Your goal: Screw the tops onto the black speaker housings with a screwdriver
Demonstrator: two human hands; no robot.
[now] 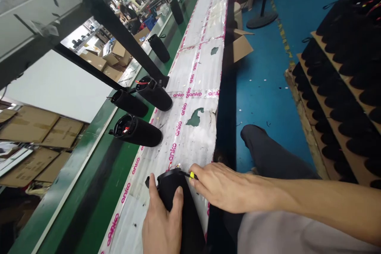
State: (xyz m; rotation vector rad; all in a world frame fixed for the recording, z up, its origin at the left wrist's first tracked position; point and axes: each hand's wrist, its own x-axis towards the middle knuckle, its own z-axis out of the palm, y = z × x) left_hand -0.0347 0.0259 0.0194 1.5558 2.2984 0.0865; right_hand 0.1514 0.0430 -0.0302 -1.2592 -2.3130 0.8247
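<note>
A black cylindrical speaker body (187, 222) lies at the near end of the padded bench strip, its open end facing away from me. My left hand (163, 216) is wrapped around its side, with index finger and thumb near the rim. Thin wires (176, 166) with a small light connector poke out at that rim. In my right hand (222, 184), thumb and fingers pinch a slim black-and-yellow tool (193, 175) whose dark tip meets the rim; its exact kind is unclear. A little farther off lies another open-ended speaker body (143, 130) with red wire inside.
Two more speaker bodies (156, 95) (131, 103) sit beyond, and others stand farther along the green conveyor (89, 190). Black posts (125, 35) rise beside it. At right, cardboard-layered stacks (336, 123) hold many black cylinders. An open carton (241, 47) juts out beside the bench.
</note>
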